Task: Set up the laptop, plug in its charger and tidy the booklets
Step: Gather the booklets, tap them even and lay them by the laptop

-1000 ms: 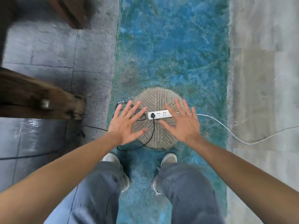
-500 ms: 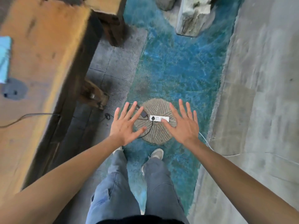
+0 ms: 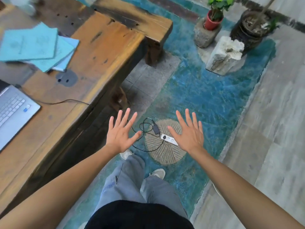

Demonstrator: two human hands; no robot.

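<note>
1. Silver laptop [image 3: 14,111] is sitting open at the left edge of the wooden table [image 3: 105,52], so setting it up looks done.
2. Its black cable [image 3: 66,101] is running over the table's near edge toward the floor, where the charger brick [image 3: 156,129] is lying on a round stone [image 3: 165,151] and a plug is sitting in the white power strip [image 3: 169,139]; plugging in appears finished.
3. The turquoise booklets [image 3: 36,45] are lying fanned and crooked near the far left corner, not yet tidied.
4. The left hand [image 3: 121,133] and right hand [image 3: 189,133] are hovering above the floor, fingers spread wide, gripping nothing.
</note>
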